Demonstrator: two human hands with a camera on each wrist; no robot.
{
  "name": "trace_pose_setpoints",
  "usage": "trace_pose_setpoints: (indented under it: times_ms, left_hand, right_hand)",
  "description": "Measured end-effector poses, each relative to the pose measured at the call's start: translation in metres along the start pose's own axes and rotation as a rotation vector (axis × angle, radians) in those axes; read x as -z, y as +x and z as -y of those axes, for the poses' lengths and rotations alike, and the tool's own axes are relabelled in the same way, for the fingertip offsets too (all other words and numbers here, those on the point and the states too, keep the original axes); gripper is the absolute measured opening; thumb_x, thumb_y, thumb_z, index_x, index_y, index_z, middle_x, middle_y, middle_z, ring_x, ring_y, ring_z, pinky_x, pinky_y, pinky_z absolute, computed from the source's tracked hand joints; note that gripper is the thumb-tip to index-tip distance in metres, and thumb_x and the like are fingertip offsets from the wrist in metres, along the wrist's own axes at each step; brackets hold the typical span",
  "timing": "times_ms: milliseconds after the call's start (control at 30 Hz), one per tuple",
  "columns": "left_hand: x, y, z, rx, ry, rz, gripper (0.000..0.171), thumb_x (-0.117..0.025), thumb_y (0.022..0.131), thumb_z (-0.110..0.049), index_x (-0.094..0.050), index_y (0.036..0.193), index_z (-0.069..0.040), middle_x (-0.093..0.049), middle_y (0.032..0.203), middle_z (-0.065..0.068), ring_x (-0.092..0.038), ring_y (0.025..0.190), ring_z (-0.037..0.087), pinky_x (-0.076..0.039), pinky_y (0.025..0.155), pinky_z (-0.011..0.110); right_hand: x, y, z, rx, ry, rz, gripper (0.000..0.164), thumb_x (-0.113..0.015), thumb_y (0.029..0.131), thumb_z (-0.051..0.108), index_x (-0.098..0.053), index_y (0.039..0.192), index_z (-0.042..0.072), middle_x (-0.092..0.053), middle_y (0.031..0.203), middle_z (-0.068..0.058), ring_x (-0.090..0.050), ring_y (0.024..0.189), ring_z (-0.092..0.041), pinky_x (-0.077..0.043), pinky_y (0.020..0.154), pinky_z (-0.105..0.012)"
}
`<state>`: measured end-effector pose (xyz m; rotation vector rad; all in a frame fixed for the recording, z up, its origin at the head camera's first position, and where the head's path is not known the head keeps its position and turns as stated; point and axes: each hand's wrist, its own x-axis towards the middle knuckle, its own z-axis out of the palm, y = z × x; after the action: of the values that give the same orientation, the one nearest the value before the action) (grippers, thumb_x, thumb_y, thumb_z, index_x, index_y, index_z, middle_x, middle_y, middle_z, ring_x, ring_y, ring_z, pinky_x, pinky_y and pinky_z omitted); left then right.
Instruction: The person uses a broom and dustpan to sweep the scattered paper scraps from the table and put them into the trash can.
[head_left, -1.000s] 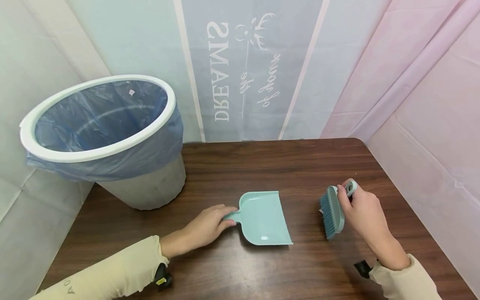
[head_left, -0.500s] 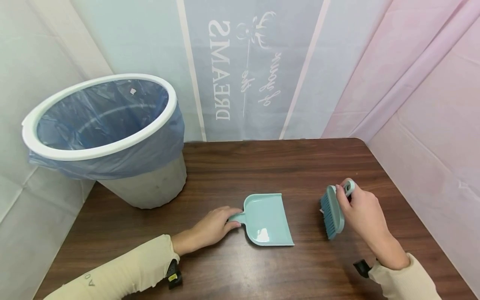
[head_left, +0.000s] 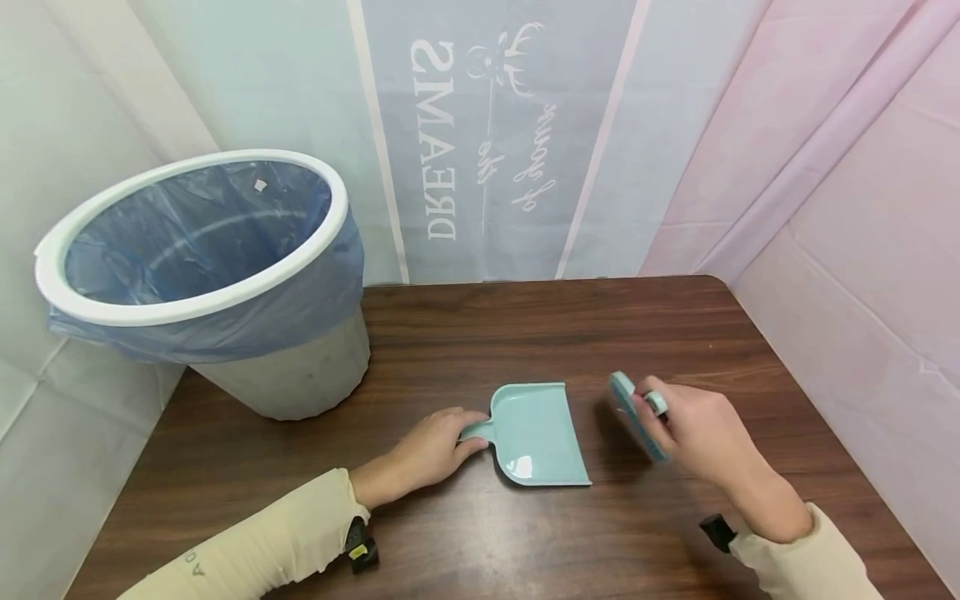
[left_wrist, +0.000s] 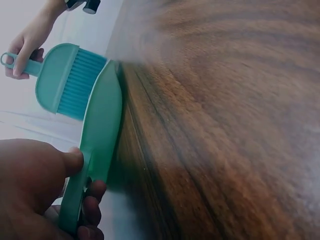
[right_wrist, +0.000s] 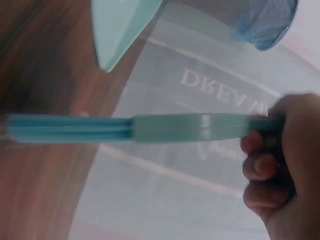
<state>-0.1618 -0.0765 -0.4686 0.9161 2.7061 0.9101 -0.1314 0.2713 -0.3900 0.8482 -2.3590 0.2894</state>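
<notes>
My left hand (head_left: 431, 450) grips the short handle of a mint-green dustpan (head_left: 536, 435), thumb on top and fingers curled beneath in the left wrist view. The pan lies low over the wooden table, its straight edge facing right. To its right, my right hand (head_left: 705, 429) holds a matching hand brush (head_left: 637, 421) by the handle. Its blue-green bristles (right_wrist: 70, 128) point down toward the table, blurred in the right wrist view. A gap of bare wood separates brush and pan in the head view. A tiny pale scrap (head_left: 619, 409) shows beside the bristles.
A grey bin (head_left: 300, 375) with a white rim and a blue bag (head_left: 202, 225) stands at the back left, a small pale square (head_left: 260, 185) on the bag's inner side. Printed cloth (head_left: 487, 150) hangs behind the table (head_left: 480, 333); pale sheets flank both sides.
The brush has swung left toward the dustpan in my right hand and turned, so its bristles show less. My left hand has slid the dustpan slightly to the right.
</notes>
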Motion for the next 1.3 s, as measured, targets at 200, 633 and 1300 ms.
trace_pose_setpoints:
  times_ms: [200,633,1300]
  left_hand:
    - [-0.003,0.004,-0.003,0.008,0.005,-0.019,0.039,-0.067,0.101,-0.026,-0.064,0.133,-0.005,-0.068,0.129,0.01,-0.063,0.12,0.025,-0.051,0.101,0.043]
    - [-0.011,0.008,-0.004,-0.07,-0.05,-0.054,0.026,-0.071,0.097,-0.018,-0.062,0.119,-0.007,-0.07,0.114,0.006,-0.066,0.105,0.019,-0.055,0.09,0.04]
    - [-0.009,0.012,-0.005,-0.089,-0.033,-0.039,0.035,-0.073,0.096,-0.026,-0.066,0.125,-0.007,-0.069,0.124,0.006,-0.064,0.116,0.02,-0.052,0.099,0.04]
  right_hand:
    - [-0.01,0.008,0.024,0.206,0.031,0.061,0.04,-0.04,0.111,0.036,-0.062,0.085,0.013,-0.049,0.062,0.012,-0.035,0.05,0.001,-0.032,0.043,-0.017]
    - [-0.043,0.019,0.053,0.426,-0.019,0.127,0.04,-0.086,0.058,0.01,-0.056,0.083,0.015,-0.046,0.062,0.008,-0.035,0.049,-0.007,-0.029,0.045,-0.018]
    - [-0.069,0.006,0.077,0.335,0.049,0.355,0.025,-0.086,0.08,0.019,-0.063,0.09,0.018,-0.048,0.06,0.012,-0.037,0.049,0.001,-0.025,0.044,-0.015]
